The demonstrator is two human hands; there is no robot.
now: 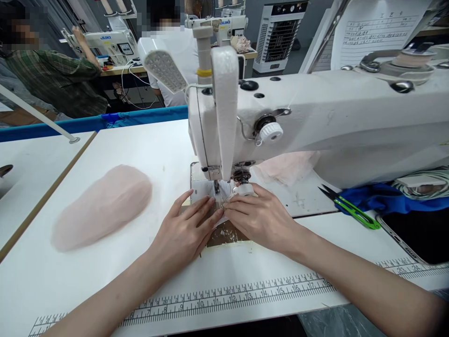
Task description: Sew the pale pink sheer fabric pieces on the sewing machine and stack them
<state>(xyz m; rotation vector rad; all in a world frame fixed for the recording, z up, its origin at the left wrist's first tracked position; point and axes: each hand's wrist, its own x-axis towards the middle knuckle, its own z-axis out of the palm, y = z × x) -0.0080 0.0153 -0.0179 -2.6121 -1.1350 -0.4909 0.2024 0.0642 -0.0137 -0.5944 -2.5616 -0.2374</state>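
Note:
A white sewing machine (pixel 217 135) stands over the table, its needle and presser foot (pixel 216 187) just beyond my fingertips. My left hand (pixel 191 222) lies flat with fingers spread on the machine bed, left of and in front of the needle. Close on the right, my right hand (pixel 257 213) has its fingers pinched together on a thin, whitish sheer fabric (pixel 220 200), mostly hidden by both hands. A pale pink sheer fabric piece (pixel 105 206) rests on the table to the left. More pink sheer fabric (pixel 287 166) lies behind the machine head.
Green thread snips (pixel 351 208) lie at right beside blue cloth (pixel 379 194) and a dark phone (pixel 417 234). A printed ruler (pixel 217 299) runs along the front edge. Beyond the table, two people sit near other sewing machines (pixel 112 44) and an air cooler (pixel 280 37).

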